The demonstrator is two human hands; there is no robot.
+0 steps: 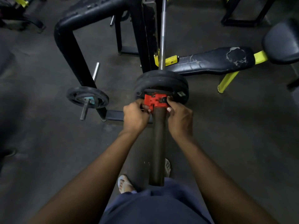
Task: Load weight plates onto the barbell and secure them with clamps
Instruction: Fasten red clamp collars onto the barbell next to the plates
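Clamp: red clamp (pixel 155 101) is sitting on the barbell sleeve (pixel 157 143), touching the weight plates (pixel 161 81).
Hands: left hand (pixel 135 116) and right hand (pixel 179 118) are pinching it from opposite sides.
Axis: sleeve is pointing back toward the person.

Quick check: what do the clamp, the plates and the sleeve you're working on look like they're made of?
Clamp: red moulded plastic, by its matte, blocky look. Plates: black, probably rubber-coated, with rounded dull rims. Sleeve: bare metal, dull brown, possibly rusted or worn.

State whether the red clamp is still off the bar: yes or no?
No: the red clamp sits around the bar, against the plates.
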